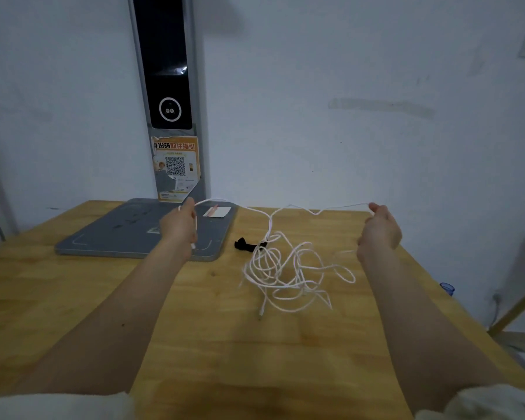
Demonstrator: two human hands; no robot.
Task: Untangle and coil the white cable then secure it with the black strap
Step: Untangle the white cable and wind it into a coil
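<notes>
Both arms reach forward, left hand [179, 225] and right hand [380, 228] each pinching closed.

The cable [285, 268] was white, the strap [245, 244] black, the table [225, 344] yellow wood-grain, the base plate [128, 234] grey.

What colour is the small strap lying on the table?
Black; the strap shows in the head view, beside the tangled cable.

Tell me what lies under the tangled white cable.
Under the white cable shows the bare wooden table. At the heap's far edge, loops cross one end of the black strap; how far it runs beneath is hidden.
</notes>
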